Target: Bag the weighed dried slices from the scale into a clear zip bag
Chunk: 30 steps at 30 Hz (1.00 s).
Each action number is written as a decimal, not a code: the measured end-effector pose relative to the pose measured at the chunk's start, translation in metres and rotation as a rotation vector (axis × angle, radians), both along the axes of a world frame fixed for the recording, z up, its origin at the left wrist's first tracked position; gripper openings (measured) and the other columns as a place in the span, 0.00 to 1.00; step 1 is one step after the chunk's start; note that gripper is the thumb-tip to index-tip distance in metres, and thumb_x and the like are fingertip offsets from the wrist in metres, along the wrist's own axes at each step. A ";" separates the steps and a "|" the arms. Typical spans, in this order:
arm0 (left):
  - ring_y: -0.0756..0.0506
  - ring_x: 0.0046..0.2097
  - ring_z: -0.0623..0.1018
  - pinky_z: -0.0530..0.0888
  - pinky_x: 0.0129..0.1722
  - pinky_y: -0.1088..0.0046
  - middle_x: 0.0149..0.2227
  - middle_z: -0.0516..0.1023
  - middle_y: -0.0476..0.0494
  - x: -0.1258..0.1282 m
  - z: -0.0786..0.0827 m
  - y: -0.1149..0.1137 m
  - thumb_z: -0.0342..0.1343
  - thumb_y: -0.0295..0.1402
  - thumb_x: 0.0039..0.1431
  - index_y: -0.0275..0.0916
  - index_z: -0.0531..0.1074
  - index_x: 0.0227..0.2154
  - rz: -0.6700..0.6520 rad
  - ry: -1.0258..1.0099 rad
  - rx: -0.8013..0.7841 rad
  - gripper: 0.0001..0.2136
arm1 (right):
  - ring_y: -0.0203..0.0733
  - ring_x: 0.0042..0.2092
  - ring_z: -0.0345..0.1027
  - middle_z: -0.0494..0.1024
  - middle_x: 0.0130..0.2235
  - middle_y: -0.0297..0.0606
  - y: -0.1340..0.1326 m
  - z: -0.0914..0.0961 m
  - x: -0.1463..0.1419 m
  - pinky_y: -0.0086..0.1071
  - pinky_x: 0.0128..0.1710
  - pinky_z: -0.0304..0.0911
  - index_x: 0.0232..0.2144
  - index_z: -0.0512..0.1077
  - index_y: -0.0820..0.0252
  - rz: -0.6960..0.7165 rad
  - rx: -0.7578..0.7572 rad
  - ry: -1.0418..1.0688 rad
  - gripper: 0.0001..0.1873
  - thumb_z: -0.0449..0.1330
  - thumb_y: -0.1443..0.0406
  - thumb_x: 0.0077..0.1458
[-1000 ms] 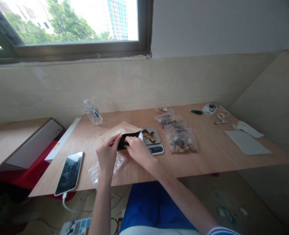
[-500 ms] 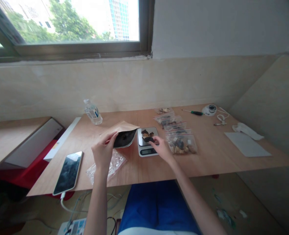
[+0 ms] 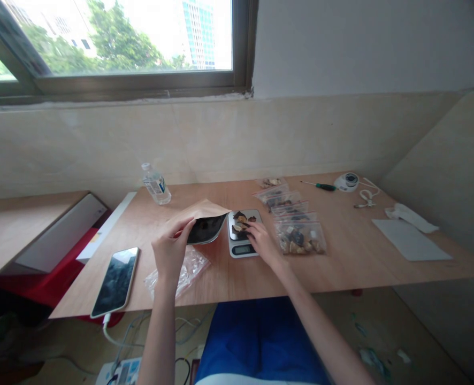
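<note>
My left hand (image 3: 170,243) pinches the near edge of a brown paper pouch (image 3: 200,208), whose dark, shiny inside faces me. The pouch's mouth gapes toward a small white kitchen scale (image 3: 243,250) just to its right. Several dried brown and black pieces, like dried mushroom (image 3: 241,220), lie on the scale's metal plate. Over the plate's right side, my right hand (image 3: 265,243) has its fingers apart, with the tips touching the pieces. Below the pouch, a crumpled clear plastic bag (image 3: 192,267) lies on the table.
Clear zip bags (image 3: 301,238) of dried pieces lie in a row right of the scale. Behind are a water bottle (image 3: 157,184), a screwdriver (image 3: 325,187) and a white camera (image 3: 347,182). A phone (image 3: 116,280) on a cable lies left; a white sheet (image 3: 411,240) lies right.
My right fingers have moved slightly up and left over the plate, and the dark piece they gripped is back among the others. My left hand still holds the pouch. The view has shifted slightly.
</note>
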State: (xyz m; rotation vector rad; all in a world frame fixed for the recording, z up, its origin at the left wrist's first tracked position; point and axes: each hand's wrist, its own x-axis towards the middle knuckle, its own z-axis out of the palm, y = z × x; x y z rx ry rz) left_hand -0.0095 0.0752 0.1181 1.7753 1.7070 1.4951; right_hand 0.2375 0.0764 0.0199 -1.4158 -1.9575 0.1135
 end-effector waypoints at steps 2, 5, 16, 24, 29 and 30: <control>0.45 0.37 0.81 0.75 0.36 0.74 0.35 0.82 0.53 0.001 -0.001 0.000 0.59 0.42 0.52 0.47 0.79 0.34 -0.004 0.001 0.003 0.09 | 0.48 0.52 0.63 0.72 0.49 0.48 -0.006 0.001 0.001 0.43 0.52 0.62 0.40 0.74 0.63 -0.020 0.003 -0.085 0.12 0.52 0.71 0.58; 0.45 0.37 0.81 0.75 0.37 0.74 0.34 0.82 0.53 0.000 0.000 -0.001 0.58 0.42 0.52 0.47 0.79 0.34 0.006 0.005 -0.006 0.09 | 0.51 0.54 0.61 0.70 0.53 0.47 -0.014 0.006 0.002 0.47 0.51 0.60 0.45 0.73 0.60 -0.083 -0.003 -0.204 0.14 0.52 0.62 0.61; 0.45 0.37 0.81 0.75 0.37 0.74 0.35 0.82 0.53 0.000 0.000 -0.002 0.58 0.42 0.53 0.47 0.79 0.34 0.001 0.024 -0.004 0.10 | 0.53 0.57 0.55 0.63 0.59 0.46 -0.014 0.008 0.003 0.50 0.53 0.52 0.48 0.73 0.52 -0.221 -0.026 -0.302 0.20 0.44 0.59 0.65; 0.45 0.37 0.81 0.75 0.38 0.74 0.36 0.82 0.52 0.004 0.000 -0.004 0.58 0.43 0.52 0.48 0.79 0.34 -0.011 0.016 -0.014 0.10 | 0.44 0.49 0.63 0.71 0.43 0.44 -0.034 0.058 -0.022 0.40 0.51 0.58 0.42 0.71 0.59 -0.023 0.114 0.217 0.18 0.42 0.65 0.64; 0.46 0.38 0.81 0.75 0.37 0.75 0.35 0.82 0.53 0.004 -0.001 -0.004 0.57 0.42 0.53 0.47 0.79 0.34 -0.022 0.020 -0.019 0.09 | 0.42 0.46 0.63 0.71 0.41 0.43 -0.046 0.095 -0.080 0.37 0.49 0.61 0.42 0.70 0.61 0.302 0.158 0.153 0.15 0.44 0.69 0.61; 0.46 0.38 0.80 0.75 0.37 0.76 0.35 0.82 0.53 0.002 -0.001 -0.004 0.57 0.41 0.53 0.47 0.79 0.34 -0.027 0.019 -0.020 0.09 | 0.42 0.46 0.64 0.72 0.41 0.43 -0.045 0.099 -0.089 0.36 0.49 0.62 0.42 0.70 0.63 0.333 0.151 0.097 0.15 0.45 0.70 0.61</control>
